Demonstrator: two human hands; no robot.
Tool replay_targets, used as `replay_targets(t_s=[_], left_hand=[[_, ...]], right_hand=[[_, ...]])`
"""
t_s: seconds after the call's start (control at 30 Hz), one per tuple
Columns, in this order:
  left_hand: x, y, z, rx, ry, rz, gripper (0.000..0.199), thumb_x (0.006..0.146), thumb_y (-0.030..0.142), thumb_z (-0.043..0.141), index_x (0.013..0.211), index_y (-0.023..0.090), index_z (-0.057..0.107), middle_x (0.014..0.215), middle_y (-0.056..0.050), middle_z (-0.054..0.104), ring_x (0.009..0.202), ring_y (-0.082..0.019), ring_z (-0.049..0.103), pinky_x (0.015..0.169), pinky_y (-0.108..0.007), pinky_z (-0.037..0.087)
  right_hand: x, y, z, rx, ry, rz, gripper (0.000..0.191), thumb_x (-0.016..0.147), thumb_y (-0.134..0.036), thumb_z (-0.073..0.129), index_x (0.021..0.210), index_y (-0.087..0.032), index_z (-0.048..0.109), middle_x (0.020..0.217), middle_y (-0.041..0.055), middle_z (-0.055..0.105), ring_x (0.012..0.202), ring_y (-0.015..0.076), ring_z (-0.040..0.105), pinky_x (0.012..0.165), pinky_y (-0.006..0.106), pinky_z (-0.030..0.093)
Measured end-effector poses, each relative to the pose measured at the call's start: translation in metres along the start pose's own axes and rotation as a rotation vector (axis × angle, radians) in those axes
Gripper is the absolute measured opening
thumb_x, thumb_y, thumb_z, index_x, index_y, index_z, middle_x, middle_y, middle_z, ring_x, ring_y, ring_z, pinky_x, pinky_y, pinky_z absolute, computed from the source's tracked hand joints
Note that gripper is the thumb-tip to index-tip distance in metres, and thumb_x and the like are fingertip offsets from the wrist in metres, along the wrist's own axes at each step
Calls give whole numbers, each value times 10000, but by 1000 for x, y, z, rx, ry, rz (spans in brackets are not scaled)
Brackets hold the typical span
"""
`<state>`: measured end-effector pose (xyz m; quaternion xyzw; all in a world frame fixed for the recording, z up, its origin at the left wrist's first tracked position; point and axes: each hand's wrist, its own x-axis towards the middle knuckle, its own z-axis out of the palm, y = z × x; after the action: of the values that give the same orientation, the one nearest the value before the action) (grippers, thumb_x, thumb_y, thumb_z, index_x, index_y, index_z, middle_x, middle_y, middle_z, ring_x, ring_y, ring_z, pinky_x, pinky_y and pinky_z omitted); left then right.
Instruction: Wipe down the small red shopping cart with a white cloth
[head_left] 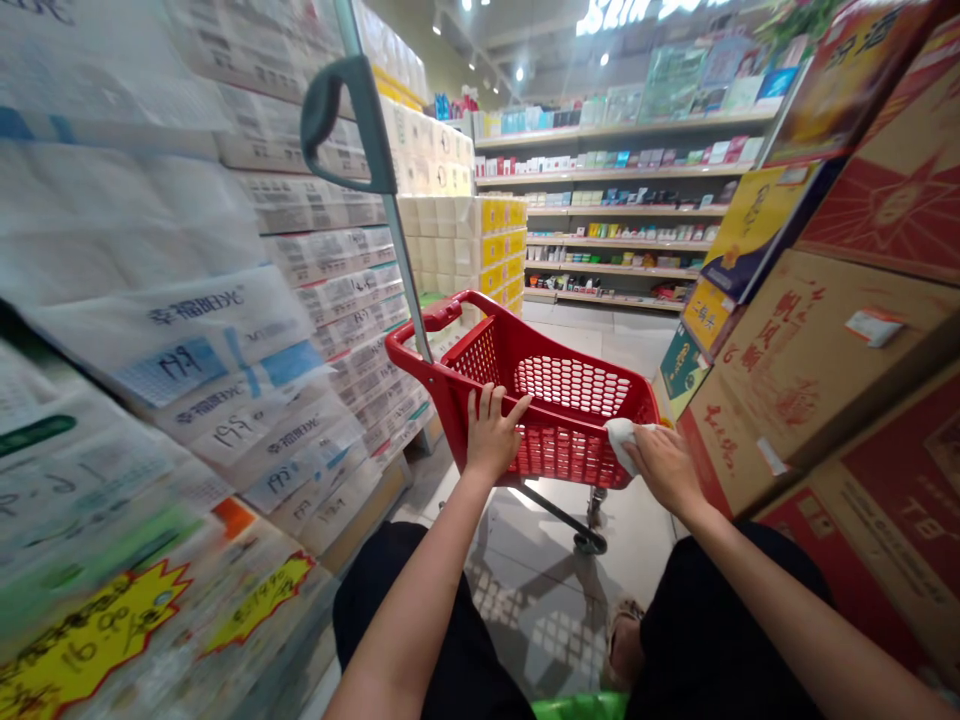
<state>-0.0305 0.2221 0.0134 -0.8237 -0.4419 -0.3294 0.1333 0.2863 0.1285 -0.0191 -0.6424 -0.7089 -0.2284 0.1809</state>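
Note:
A red plastic shopping cart (570, 418) with perforated sides stands in front of me. Its basket looks bare inside. A grey handle (375, 120) rises on a metal pole from the cart's left end. My left hand (495, 430) lies on the near rim with its fingers apart, holding nothing. At the right end of the same rim, my right hand (664, 458) grips a white cloth (622, 444) and presses it against the red plastic. Part of the cloth is hidden under the fingers.
Stacked packs of tissue paper (232, 360) wall the left side, some with yellow price signs (97, 640). Cardboard boxes (780, 350) are piled close on the right. Stocked shelves (615, 175) stand at the back. Something green (581, 707) shows between my legs. A cart wheel (590, 542) rests on the tiles.

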Motion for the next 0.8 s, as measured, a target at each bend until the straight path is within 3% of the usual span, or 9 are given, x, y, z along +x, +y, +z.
replay_targets(t_s=[0.17, 0.33, 0.43, 0.53, 0.63, 0.8], left_hand=[[1, 0, 1, -26, 0, -18, 696, 773, 200, 665, 1430, 345, 482, 1458, -97, 406, 1448, -366, 254, 1218, -570, 157], [0, -1, 1, -15, -2, -13, 730, 768, 215, 676, 1450, 343, 449, 1470, -99, 390, 1456, -368, 241, 1221, -569, 156], [0, -4, 0, -3, -7, -8, 718, 782, 244, 674, 1456, 327, 439, 1468, -100, 400, 1458, -360, 246, 1226, -558, 159], [1, -11, -1, -4, -18, -7, 775, 788, 231, 654, 1503, 296, 363, 1468, -94, 423, 1458, -329, 267, 1237, -524, 161], [4, -20, -3, -20, -31, -5, 816, 787, 184, 611, 1536, 207, 288, 1495, -90, 425, 1459, -279, 288, 1250, -458, 170], [4, -28, -4, -13, -58, 13, 693, 796, 148, 563, 1467, 200, 395, 1553, -58, 381, 1475, -247, 274, 1252, -424, 187]], right_hand=[[35, -46, -1, -19, -101, -3, 348, 1029, -393, 341, 1181, -161, 552, 1032, 101, 705, 898, 223, 630, 759, 335, 368], [84, -111, 2, 23, -133, -61, 319, 1038, -374, 327, 1145, -174, 551, 996, 107, 708, 883, 207, 628, 729, 304, 352], [102, -136, 4, 48, -126, -63, 335, 1042, -383, 308, 1147, -173, 547, 987, 108, 707, 847, 200, 630, 688, 297, 348], [104, -137, 6, 70, -86, -100, 342, 1042, -390, 313, 1179, -176, 541, 1005, 95, 707, 852, 192, 635, 687, 295, 359], [96, -122, 6, 69, -52, -171, 332, 1042, -382, 326, 1206, -181, 533, 1023, 82, 707, 871, 185, 638, 704, 291, 370], [68, -78, 0, 9, -69, -156, 350, 1037, -398, 320, 1236, -194, 522, 999, 80, 710, 819, 193, 645, 668, 296, 364]])
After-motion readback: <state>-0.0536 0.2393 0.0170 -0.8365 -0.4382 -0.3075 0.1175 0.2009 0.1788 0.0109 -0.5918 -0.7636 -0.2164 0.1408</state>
